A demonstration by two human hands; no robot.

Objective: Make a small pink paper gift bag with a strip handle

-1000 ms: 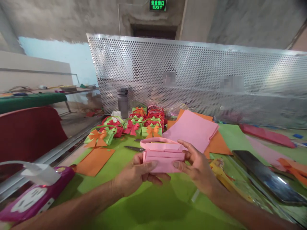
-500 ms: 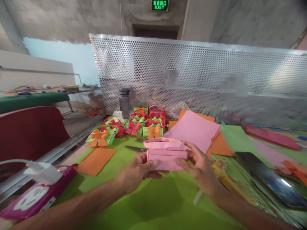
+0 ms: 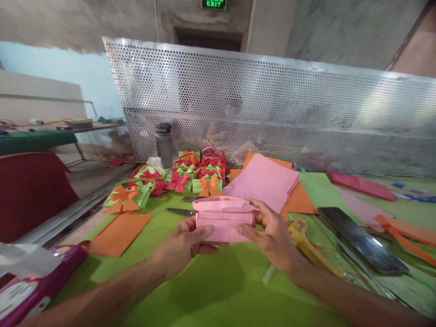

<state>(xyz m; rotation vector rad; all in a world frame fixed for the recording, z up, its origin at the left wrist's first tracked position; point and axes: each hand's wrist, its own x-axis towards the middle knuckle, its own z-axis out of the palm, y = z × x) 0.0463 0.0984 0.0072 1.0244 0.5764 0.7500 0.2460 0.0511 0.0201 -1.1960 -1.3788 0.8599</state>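
Note:
A small pink handbag point(image 3: 225, 221), folded from felt-like sheet with a looped strap along its top, is held up above the green table covering. My left hand point(image 3: 190, 238) grips its left end, thumb on the front face. At the right end my right hand point(image 3: 264, 229) pinches it, thumb in front and fingers behind and above. Behind the bag, a pair of scissors point(image 3: 180, 211) is partly hidden. Close to my right forearm lies a yellow glue gun point(image 3: 311, 247). Finished-looking small bags with bows point(image 3: 207, 184) stand in a cluster farther back.
Pink sheets point(image 3: 262, 181) lie over orange ones behind my right hand. A phone point(image 3: 361, 238) rests at the right, a purple power strip point(image 3: 68, 263) with a white plug at the left. A grey bottle point(image 3: 164, 145) stands before the perforated metal screen point(image 3: 272, 91). An orange piece point(image 3: 119, 234) lies left.
The view has turned slightly to the right, so the scene sits farther left. Both hands keep the same hold on the pink handbag, which looks nearly unchanged.

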